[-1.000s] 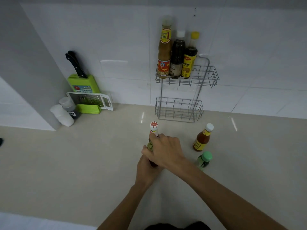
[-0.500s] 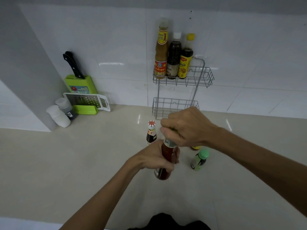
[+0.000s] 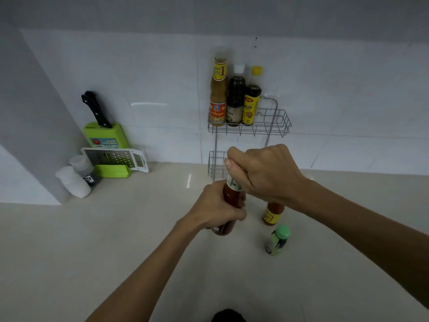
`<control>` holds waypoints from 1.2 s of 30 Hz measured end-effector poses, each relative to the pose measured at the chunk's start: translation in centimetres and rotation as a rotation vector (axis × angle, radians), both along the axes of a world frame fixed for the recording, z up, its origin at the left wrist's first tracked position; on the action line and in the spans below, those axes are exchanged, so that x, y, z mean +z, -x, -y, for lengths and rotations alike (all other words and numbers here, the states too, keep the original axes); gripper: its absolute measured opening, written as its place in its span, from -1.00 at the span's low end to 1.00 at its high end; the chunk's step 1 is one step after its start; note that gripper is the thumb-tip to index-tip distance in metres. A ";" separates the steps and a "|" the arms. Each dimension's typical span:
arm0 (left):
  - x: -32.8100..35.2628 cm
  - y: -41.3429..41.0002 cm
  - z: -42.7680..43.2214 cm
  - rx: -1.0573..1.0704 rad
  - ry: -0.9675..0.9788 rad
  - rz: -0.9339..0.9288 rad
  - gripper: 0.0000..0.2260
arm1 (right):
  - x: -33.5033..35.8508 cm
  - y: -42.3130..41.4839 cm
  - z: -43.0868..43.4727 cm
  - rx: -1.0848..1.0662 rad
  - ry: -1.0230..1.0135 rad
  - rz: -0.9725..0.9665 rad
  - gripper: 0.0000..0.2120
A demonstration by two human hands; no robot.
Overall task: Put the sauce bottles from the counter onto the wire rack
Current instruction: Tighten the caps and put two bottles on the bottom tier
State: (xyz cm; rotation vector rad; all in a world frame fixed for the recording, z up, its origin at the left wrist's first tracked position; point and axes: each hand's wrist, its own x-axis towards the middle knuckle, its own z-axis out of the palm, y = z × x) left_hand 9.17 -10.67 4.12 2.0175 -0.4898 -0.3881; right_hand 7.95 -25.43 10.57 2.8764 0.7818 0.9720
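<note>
Red-brown glass sauce bottle (image 3: 232, 198) sits gripped above the beige worktop (image 3: 116, 240): left hand (image 3: 217, 209) wraps its body, right hand (image 3: 264, 170) closes over its cap. Three tall bottles (image 3: 234, 98) fill the grey wire rack's (image 3: 278, 126) top shelf at the worktop's rear edge.

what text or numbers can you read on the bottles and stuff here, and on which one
"1": on the yellow neck label of the tall amber bottle at the left of the wire rack.
All else is too blurred or small to read: the script on that bottle's red label, the dark bottle, the yellow-capped bottle, the held red sauce bottle, the green knife block.
</note>
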 end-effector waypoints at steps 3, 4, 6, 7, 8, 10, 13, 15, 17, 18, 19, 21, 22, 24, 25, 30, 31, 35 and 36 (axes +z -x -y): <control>-0.1 0.0 1.4 0.250 0.057 0.079 -0.76 | 0.0 -0.2 -1.1 -0.223 -0.059 0.085 -0.70; 0.0 -0.3 1.5 0.249 0.079 0.071 -0.76 | 0.2 -0.4 -1.2 -0.233 -0.085 0.077 -0.68; 0.5 -1.3 1.1 0.132 0.098 0.016 -0.80 | 1.0 -1.0 -1.0 -0.181 -0.179 -0.071 -0.59; 0.8 -1.9 0.9 0.053 0.111 -0.013 -0.80 | 1.6 -1.3 -0.7 -0.166 -0.256 -0.195 -0.54; 1.0 -2.5 0.7 -0.003 0.129 -0.026 -0.78 | 2.0 -1.6 -0.5 -0.164 -0.324 -0.289 -0.52; 1.5 -3.6 0.8 -0.025 0.158 0.006 -0.70 | 2.5 -2.4 -0.2 -0.181 -0.368 -0.334 -0.56; 2.5 -5.4 0.6 -0.115 0.158 -0.017 -0.57 | 3.2 -4.1 -0.1 -0.186 -0.381 -0.257 -0.67; 2.8 -6.9 -0.4 -0.197 0.079 -0.072 -0.52 | 3.5 -5.1 0.1 -0.175 -0.453 -0.265 -0.73; 2.4 -8.5 -1.6 -0.205 0.001 -0.062 -0.46 | 3.7 -5.9 0.3 -0.156 -0.560 -0.300 -0.75; 2.1 -9.1 -1.9 -0.186 -0.032 -0.023 -0.42 | 3.6 -6.2 0.3 -0.154 -0.619 -0.308 -0.74; 1.9 -9.7 -2.1 -0.149 -0.069 0.034 -0.39 | 3.1 -6.6 0.3 -0.164 -0.685 -0.311 -0.71; 1.2 -10.3 -1.9 -0.013 -0.123 0.144 -0.35 | 1.5 -7.4 0.0 -0.211 -0.833 -0.333 -0.59; 0.8 -10.5 -1.8 0.076 -0.113 0.181 -0.33 | 0.6 -7.7 -0.4 -0.242 -0.883 -0.361 -0.51; -0.2 -11.1 -1.2 0.213 -0.041 0.253 -0.33 | -1.6 -8.8 -1.1 -0.297 -0.889 -0.447 -0.38; -0.8 -11.5 -0.9 0.245 -0.014 0.286 -0.34 | -2.4 -9.5 -1.4 -0.322 -0.872 -0.490 -0.38; -3.3 -14.9 -1.0 0.199 -0.119 0.250 -0.38 | -5.2 -12.2 -1.6 -0.376 -0.886 -0.549 -0.52; -3.7 -15.6 -1.3 0.170 -0.181 0.242 -0.39 | -6.0 -12.4 -1.5 -0.378 -0.893 -0.545 -0.55; -5.4 -18.3 -2.0 0.102 -0.279 0.148 -0.30 | -9.5 -13.9 -1.1 -0.393 -0.916 -0.508 -0.63; -5.7 -18.7 -1.9 0.090 -0.267 0.123 -0.28 | -10.2 -14.4 -1.0 -0.389 -0.929 -0.510 -0.64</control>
